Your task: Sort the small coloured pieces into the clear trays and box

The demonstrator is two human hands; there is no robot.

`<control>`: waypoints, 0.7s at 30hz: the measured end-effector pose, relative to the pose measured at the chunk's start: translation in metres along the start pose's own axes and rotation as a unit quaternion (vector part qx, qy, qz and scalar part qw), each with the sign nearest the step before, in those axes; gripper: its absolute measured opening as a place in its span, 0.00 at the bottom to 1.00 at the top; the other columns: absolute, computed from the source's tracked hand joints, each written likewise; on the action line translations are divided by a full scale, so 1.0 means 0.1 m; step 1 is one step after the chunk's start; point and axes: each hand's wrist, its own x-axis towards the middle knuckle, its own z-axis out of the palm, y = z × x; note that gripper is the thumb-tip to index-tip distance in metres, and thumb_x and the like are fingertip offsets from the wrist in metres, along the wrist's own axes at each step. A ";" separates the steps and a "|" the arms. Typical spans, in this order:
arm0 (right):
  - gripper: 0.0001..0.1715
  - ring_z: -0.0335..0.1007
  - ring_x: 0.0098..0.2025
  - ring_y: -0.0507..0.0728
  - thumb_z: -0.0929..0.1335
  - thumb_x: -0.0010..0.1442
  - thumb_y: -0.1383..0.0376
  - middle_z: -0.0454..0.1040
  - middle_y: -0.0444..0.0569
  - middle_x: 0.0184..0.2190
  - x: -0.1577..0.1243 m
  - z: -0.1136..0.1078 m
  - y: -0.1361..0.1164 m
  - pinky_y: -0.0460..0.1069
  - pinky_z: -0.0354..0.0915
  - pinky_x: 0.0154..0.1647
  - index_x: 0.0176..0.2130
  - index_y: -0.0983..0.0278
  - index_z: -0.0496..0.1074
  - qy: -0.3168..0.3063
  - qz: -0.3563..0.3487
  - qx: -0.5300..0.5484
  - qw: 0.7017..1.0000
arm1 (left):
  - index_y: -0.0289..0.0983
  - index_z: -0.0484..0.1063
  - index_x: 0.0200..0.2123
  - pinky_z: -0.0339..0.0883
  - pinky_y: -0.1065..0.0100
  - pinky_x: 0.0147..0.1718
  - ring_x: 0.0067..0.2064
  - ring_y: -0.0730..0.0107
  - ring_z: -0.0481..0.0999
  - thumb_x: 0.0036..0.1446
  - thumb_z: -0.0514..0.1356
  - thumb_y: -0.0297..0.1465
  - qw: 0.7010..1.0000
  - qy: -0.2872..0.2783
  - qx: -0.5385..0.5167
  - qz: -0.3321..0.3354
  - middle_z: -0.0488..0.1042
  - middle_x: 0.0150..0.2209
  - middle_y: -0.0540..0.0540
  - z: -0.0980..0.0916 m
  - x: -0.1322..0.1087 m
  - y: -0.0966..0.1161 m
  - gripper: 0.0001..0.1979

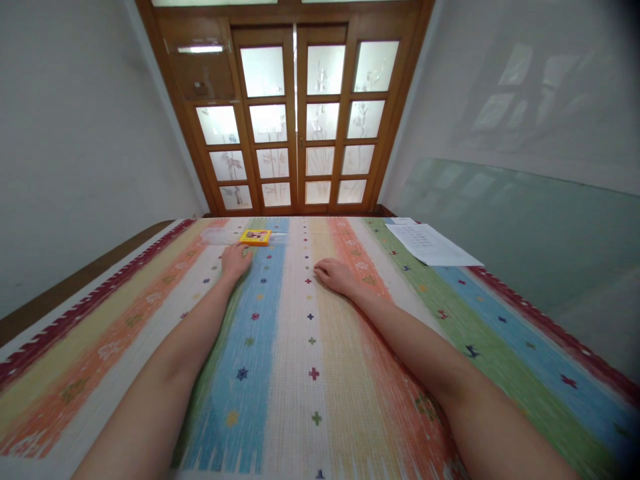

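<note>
My left hand (235,259) rests on a striped, many-coloured cloth (310,347), its fingers lying flat and pointing at a small yellow box (255,237) just beyond them. Whether the fingertips touch the box I cannot tell. A clear plastic sheet or wrapper (220,235) lies to the left of the box. My right hand (334,273) lies palm down on the cloth near the middle, fingers loosely curled and holding nothing. Both forearms stretch forward from the near edge.
White printed paper sheets (430,243) lie at the far right of the cloth. A wooden double door with frosted glass panes (295,113) stands behind the far edge. Pale walls close in on the left and right sides.
</note>
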 end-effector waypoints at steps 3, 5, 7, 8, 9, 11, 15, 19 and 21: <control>0.16 0.72 0.55 0.61 0.65 0.74 0.57 0.79 0.54 0.53 0.00 0.04 0.01 0.53 0.64 0.57 0.50 0.61 0.80 -0.004 -0.027 -0.020 0.999 | 0.35 0.76 0.59 0.62 0.51 0.64 0.64 0.45 0.71 0.66 0.56 0.43 0.997 -0.034 0.012 -0.070 0.75 0.62 0.34 -0.02 0.05 -0.29 0.26; 0.16 0.71 0.56 0.61 0.66 0.74 0.57 0.78 0.55 0.53 0.01 0.05 0.01 0.54 0.63 0.58 0.51 0.61 0.79 -0.009 -0.036 -0.032 0.999 | 0.36 0.75 0.61 0.65 0.53 0.62 0.63 0.47 0.74 0.67 0.55 0.45 0.993 -0.083 -0.005 -0.080 0.75 0.63 0.35 -0.01 0.08 -0.39 0.27; 0.16 0.70 0.56 0.62 0.66 0.74 0.58 0.78 0.56 0.53 0.01 0.05 0.01 0.55 0.63 0.59 0.52 0.61 0.79 -0.014 -0.038 -0.038 0.998 | 0.37 0.76 0.60 0.66 0.54 0.62 0.63 0.48 0.74 0.67 0.54 0.44 0.992 -0.113 -0.017 -0.049 0.76 0.63 0.37 0.02 0.10 -0.43 0.26; 0.16 0.70 0.57 0.62 0.66 0.74 0.58 0.78 0.56 0.53 0.02 0.05 0.01 0.55 0.62 0.59 0.52 0.61 0.79 -0.016 -0.038 -0.038 0.998 | 0.37 0.76 0.60 0.65 0.55 0.63 0.63 0.49 0.74 0.67 0.55 0.43 0.992 -0.121 -0.022 -0.024 0.76 0.63 0.38 0.03 0.11 -0.43 0.25; 0.16 0.70 0.57 0.62 0.66 0.74 0.58 0.78 0.56 0.54 0.02 0.04 0.01 0.56 0.62 0.60 0.53 0.61 0.79 -0.017 -0.038 -0.038 0.998 | 0.37 0.77 0.59 0.65 0.55 0.64 0.63 0.50 0.74 0.66 0.55 0.43 0.992 -0.126 -0.028 0.003 0.76 0.62 0.39 0.04 0.12 -0.43 0.24; 0.16 0.70 0.57 0.63 0.66 0.74 0.58 0.77 0.56 0.54 0.02 0.03 0.00 0.56 0.62 0.60 0.53 0.61 0.79 -0.019 -0.035 -0.037 0.999 | 0.37 0.77 0.57 0.64 0.56 0.65 0.63 0.52 0.74 0.65 0.56 0.41 0.989 -0.133 -0.047 0.050 0.77 0.61 0.39 0.06 0.11 -0.39 0.23; 0.18 0.69 0.58 0.63 0.65 0.74 0.57 0.77 0.56 0.56 0.01 0.02 -0.02 0.57 0.61 0.62 0.55 0.61 0.79 -0.026 -0.021 -0.031 0.999 | 0.38 0.78 0.57 0.65 0.54 0.66 0.62 0.52 0.75 0.63 0.58 0.42 0.977 -0.150 -0.100 0.111 0.77 0.61 0.41 0.06 0.05 -0.19 0.24; 0.19 0.69 0.58 0.64 0.65 0.74 0.57 0.76 0.56 0.56 0.01 0.00 -0.04 0.57 0.61 0.63 0.56 0.61 0.79 -0.031 -0.016 -0.024 0.999 | 0.39 0.77 0.58 0.64 0.52 0.67 0.63 0.52 0.74 0.61 0.60 0.42 0.960 -0.179 -0.137 0.167 0.77 0.62 0.41 0.06 -0.04 0.13 0.25; 0.20 0.69 0.58 0.63 0.65 0.74 0.57 0.76 0.56 0.56 0.01 -0.01 -0.04 0.57 0.61 0.63 0.56 0.61 0.79 -0.031 -0.019 -0.027 0.999 | 0.39 0.77 0.58 0.63 0.52 0.68 0.64 0.53 0.74 0.62 0.59 0.43 0.950 -0.196 -0.143 0.194 0.76 0.62 0.41 0.08 -0.09 0.29 0.25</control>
